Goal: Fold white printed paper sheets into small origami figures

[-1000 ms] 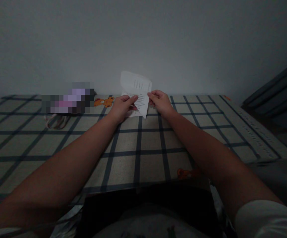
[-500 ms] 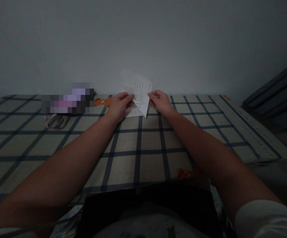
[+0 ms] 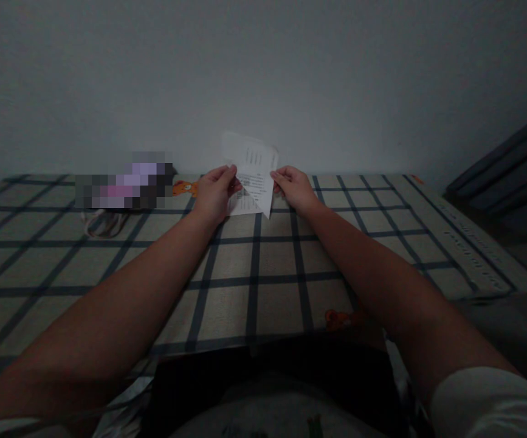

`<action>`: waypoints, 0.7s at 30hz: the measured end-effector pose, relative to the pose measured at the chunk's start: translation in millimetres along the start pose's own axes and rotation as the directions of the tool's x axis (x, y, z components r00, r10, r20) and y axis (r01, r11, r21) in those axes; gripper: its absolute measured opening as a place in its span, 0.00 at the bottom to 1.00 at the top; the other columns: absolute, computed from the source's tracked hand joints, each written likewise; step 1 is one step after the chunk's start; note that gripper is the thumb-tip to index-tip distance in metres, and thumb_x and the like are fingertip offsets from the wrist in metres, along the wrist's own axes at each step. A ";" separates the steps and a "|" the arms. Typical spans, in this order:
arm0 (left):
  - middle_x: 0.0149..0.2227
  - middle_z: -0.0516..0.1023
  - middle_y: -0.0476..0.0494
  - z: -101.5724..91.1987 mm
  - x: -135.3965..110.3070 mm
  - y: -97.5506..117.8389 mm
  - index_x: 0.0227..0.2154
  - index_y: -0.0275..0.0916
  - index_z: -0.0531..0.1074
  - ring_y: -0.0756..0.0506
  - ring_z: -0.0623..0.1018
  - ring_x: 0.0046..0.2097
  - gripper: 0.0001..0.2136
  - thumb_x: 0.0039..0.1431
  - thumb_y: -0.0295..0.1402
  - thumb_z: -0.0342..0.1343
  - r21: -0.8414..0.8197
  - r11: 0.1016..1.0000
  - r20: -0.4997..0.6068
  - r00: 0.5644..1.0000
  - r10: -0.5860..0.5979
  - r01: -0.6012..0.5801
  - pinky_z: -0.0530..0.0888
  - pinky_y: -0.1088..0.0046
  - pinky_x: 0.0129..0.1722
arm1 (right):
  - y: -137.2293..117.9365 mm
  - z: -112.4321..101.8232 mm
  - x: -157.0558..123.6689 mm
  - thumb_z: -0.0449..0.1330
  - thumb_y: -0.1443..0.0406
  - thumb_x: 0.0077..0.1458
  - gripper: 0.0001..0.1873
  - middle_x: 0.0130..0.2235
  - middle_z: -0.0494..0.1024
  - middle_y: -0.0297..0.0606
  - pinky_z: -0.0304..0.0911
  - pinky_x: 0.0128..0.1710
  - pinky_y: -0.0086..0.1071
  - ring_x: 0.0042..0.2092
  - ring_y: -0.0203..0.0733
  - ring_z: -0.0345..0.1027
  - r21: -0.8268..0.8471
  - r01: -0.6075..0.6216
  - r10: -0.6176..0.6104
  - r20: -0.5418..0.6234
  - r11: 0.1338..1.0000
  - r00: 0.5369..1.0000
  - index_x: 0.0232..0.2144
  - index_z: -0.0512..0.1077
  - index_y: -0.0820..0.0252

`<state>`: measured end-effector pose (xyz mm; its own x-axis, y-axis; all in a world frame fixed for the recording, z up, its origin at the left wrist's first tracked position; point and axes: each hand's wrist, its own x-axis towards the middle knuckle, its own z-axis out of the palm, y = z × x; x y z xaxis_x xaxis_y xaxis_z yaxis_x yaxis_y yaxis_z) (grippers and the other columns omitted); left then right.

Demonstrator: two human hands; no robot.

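Note:
A white printed sheet of paper (image 3: pixel 253 171), partly folded, is held up between both hands above the far part of a checked bed cover (image 3: pixel 254 267). My left hand (image 3: pixel 214 192) pinches the paper's left edge with thumb and fingers closed. On the right edge, my right hand (image 3: pixel 293 186) pinches it the same way. The paper's lower corner points down between the hands. The room is dim and the print is too small to read.
A blurred pink and purple object (image 3: pixel 124 180) lies at the far left by the wall (image 3: pixel 263 79), with looped cords (image 3: pixel 103 222) below it. Orange bear prints (image 3: pixel 191 187) mark the cover. A dark slatted panel (image 3: pixel 504 176) stands at the right.
My left hand has slid back along the paper to its left edge, uncovering more of the printed face. The right hand has stayed in place.

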<state>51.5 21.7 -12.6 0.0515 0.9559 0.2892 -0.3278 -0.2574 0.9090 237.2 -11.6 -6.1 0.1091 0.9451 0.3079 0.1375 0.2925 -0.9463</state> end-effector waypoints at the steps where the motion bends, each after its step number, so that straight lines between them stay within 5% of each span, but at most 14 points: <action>1: 0.25 0.71 0.51 0.3 -0.2 0.2 0.25 0.39 0.70 0.53 0.72 0.27 0.14 0.49 0.43 0.66 -0.003 1.000 -0.010 1.000 -0.004 0.004 0.72 0.79 0.31 | 0.1 -0.1 0.0 0.60 0.63 0.60 0.10 0.24 0.71 0.30 0.59 0.26 0.26 0.25 0.29 0.63 0.000 0.002 -0.002 0.002 1.000 1.000 0.28 0.67 0.60; 7: 0.31 0.75 0.49 0.4 -0.2 2.9 0.27 0.40 0.70 0.51 0.76 0.35 0.14 0.46 0.43 0.66 0.053 0.998 -0.111 0.993 0.044 -0.039 0.74 0.76 0.36 | 1.9 -1.4 0.9 0.60 0.62 0.60 0.10 0.25 0.72 0.31 0.60 0.28 0.26 0.26 0.30 0.63 -0.016 0.008 -0.008 0.022 1.000 1.000 0.28 0.66 0.59; 15: 0.24 0.72 0.50 -3.6 5.3 4.2 0.25 0.41 0.70 0.52 0.74 0.29 0.13 0.50 0.44 0.64 0.005 1.000 -0.161 0.987 0.024 -0.023 0.73 0.78 0.30 | 6.2 -2.0 2.8 0.60 0.61 0.60 0.09 0.26 0.73 0.31 0.62 0.29 0.26 0.27 0.30 0.65 -0.031 0.020 -0.018 0.038 0.999 0.999 0.29 0.67 0.59; 21: 0.29 0.77 0.47 -1.9 1.6 6.6 0.29 0.40 0.72 0.50 0.77 0.34 0.12 0.52 0.44 0.63 -0.042 0.999 -0.092 0.996 -0.019 0.015 0.74 0.77 0.31 | 2.7 -1.2 0.8 0.59 0.63 0.61 0.10 0.25 0.72 0.31 0.61 0.28 0.26 0.26 0.30 0.64 -0.003 0.016 -0.016 0.021 1.000 1.000 0.28 0.66 0.59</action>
<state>47.5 21.8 -6.8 -0.0292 0.9696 0.2429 -0.3663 -0.2364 0.9000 238.9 -10.3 -8.3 0.0862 0.9432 0.3210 0.1418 0.3073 -0.9410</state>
